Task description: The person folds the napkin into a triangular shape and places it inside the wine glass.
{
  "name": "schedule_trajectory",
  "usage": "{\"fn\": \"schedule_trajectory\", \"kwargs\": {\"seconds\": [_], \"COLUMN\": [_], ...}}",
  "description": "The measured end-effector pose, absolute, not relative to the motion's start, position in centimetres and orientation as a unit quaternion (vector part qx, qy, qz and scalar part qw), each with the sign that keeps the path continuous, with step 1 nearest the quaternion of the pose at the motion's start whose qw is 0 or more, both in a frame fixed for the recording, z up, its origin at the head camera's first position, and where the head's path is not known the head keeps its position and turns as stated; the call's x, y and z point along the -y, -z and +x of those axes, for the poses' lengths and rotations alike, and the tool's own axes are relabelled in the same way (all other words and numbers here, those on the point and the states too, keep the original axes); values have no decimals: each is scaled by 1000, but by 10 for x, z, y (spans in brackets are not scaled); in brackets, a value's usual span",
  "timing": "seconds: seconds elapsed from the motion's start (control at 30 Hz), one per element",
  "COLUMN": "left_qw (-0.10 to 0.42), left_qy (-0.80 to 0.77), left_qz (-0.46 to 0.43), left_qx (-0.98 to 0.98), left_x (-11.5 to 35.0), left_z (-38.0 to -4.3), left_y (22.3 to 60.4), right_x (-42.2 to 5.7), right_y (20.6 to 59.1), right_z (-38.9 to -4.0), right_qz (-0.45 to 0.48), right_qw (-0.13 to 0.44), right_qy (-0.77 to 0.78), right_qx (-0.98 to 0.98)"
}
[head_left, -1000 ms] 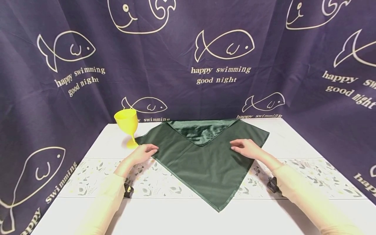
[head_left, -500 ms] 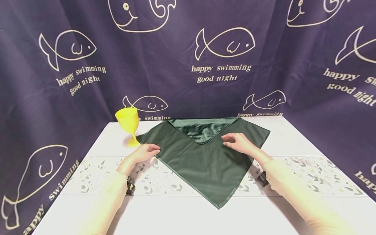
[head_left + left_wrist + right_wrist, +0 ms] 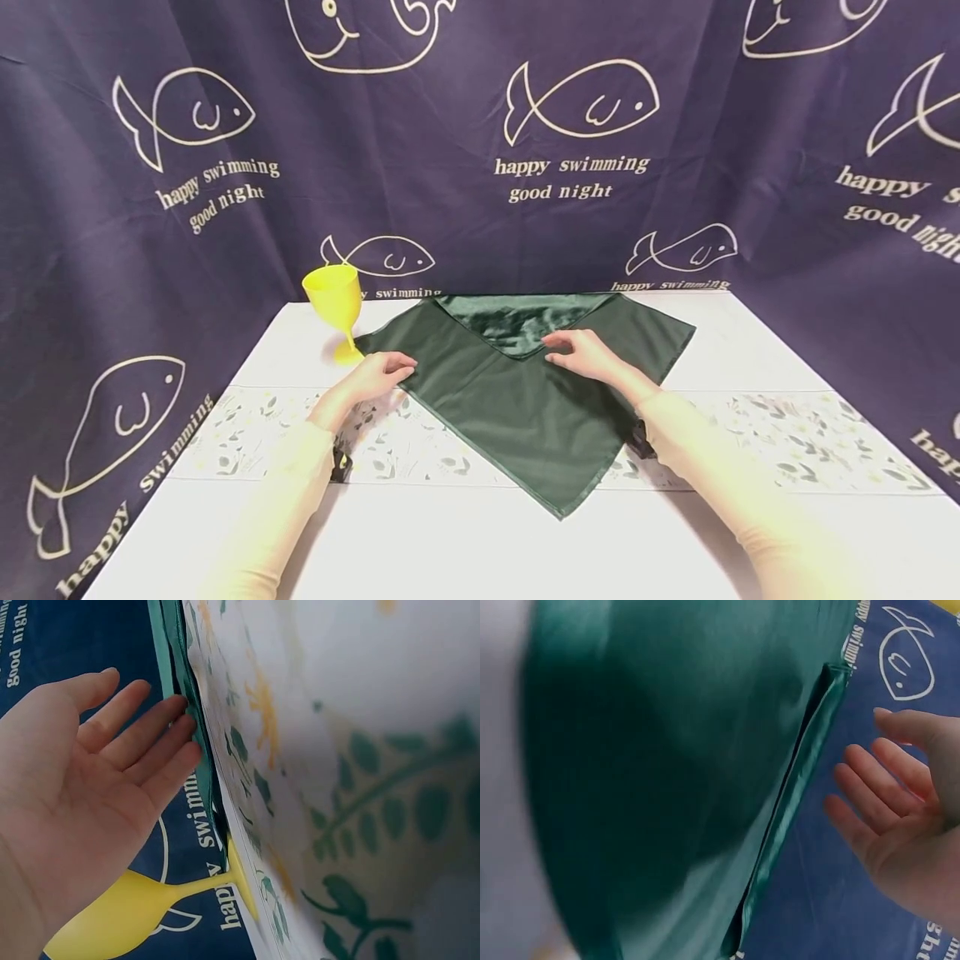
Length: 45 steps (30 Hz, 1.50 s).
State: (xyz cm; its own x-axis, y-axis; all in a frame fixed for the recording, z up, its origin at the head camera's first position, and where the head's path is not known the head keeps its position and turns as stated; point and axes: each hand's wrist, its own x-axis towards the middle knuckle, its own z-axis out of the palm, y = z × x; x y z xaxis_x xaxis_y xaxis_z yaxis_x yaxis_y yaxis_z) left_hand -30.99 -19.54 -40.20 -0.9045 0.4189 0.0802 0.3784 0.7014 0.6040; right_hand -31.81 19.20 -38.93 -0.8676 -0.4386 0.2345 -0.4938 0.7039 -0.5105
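Dark green thin cloth with straight hemmed edges [image 3: 510,408] lies on the middle of the white table [image 3: 450,542], set cornerwise, its far side running along the table's far edge. There a shiny green satin flap [image 3: 506,321] is turned over onto it, tip pointing near. The cloth's near corner crosses a leaf-printed white band [image 3: 780,433] and ends on plain white surface, well short of the bottom of the head view. Its right corner sits well in from the table's right edge, with a broad strip of white between.

On the left the margin is narrower: a yellow stemmed goblet [image 3: 336,298] stands with its foot just beside the cloth's left corner; whether they touch I cannot tell.

The left hand [image 3: 375,375] is at the cloth's left edge, near the goblet's foot, fingers loosely extended and gripping nothing; contact with the hem cannot be made out. The right hand [image 3: 588,356] hangs above the cloth, just right of the flap's tip, fingers relaxed, gently bent and holding nothing. Cloth spans the gap between the hands. A dark blue-purple curtain with fish outlines [image 3: 420,167] rises behind the far edge.
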Motion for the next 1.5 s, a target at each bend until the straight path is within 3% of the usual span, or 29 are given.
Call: {"fn": "schedule_trajectory", "kwargs": {"seconds": [0.23,0.5,0.97,1.5], "left_qw": [26,42,43,49], "left_qy": [-311,-320,-316,-318], "left_qz": [218,216,211,212], "left_qx": [-925,-922,-924,-923], "left_x": [198,198,192,194], "left_z": [-311,-308,-307,-309], "left_y": [400,406,403,402], "right_x": [-176,-171,-162,-161], "right_y": [391,392,399,402], "right_z": [-329,-334,-342,-342], "right_qz": [262,296,270,283], "right_qw": [5,-3,-41,-31], "right_qy": [-274,-264,-229,-200], "right_qx": [925,918,934,937]}}
